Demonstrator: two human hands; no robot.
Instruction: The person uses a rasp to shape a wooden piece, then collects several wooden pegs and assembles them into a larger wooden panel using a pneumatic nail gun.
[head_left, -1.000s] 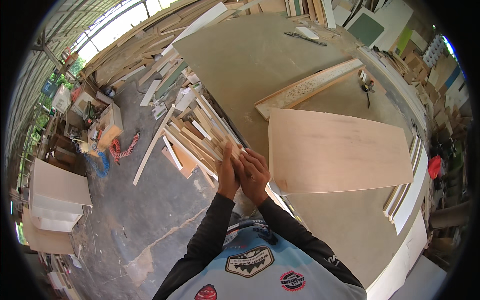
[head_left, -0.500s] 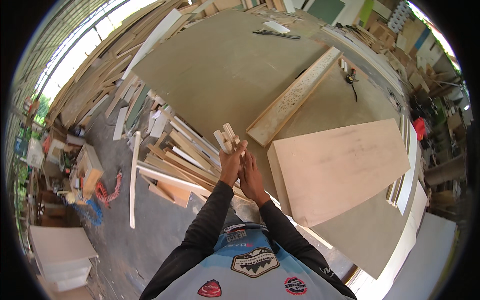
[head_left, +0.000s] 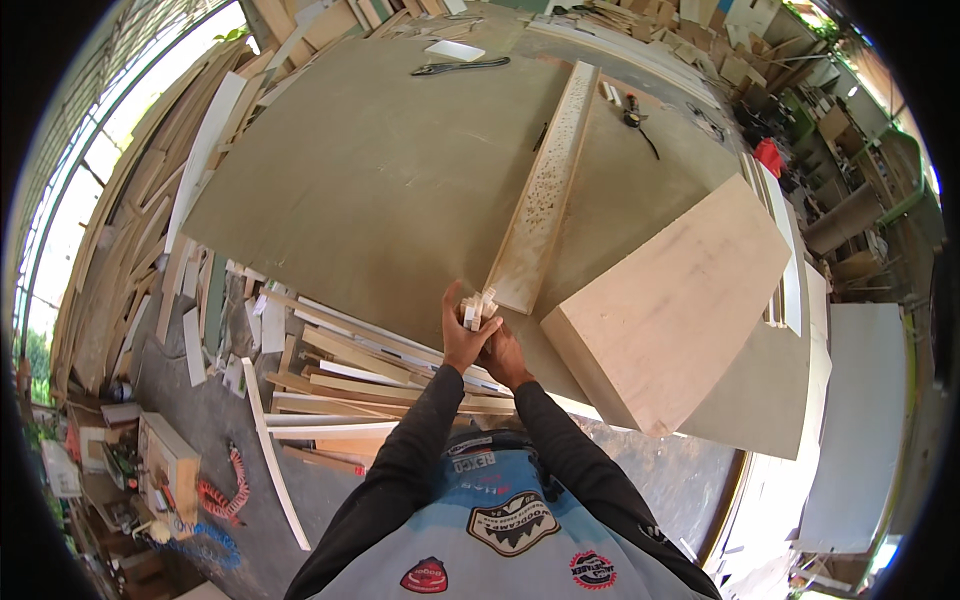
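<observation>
A bundle of short pale wood sticks is gripped between my two hands, their ends pointing up and away from me. My left hand wraps the bundle from the left, thumb across its near side. On the right, my right hand closes round the lower part of the bundle; most of its fingers are hidden behind the left thumb and the sticks. Just beyond the hands lies the near end of a long shallow wooden trough with a speckled inside. It rests on a large greenish-brown board tabletop.
A thick pale wooden block-like panel lies on the tabletop to the right. Farther off are a tape measure and a long dark hand tool. Offcut strips pile up at the near left, with a coiled red hose on the floor.
The view has turned, so the trough and panel appear shifted. The bundle has tipped from sticking up lengthwise to showing its ends, and my left fingers have spread farther round it.
</observation>
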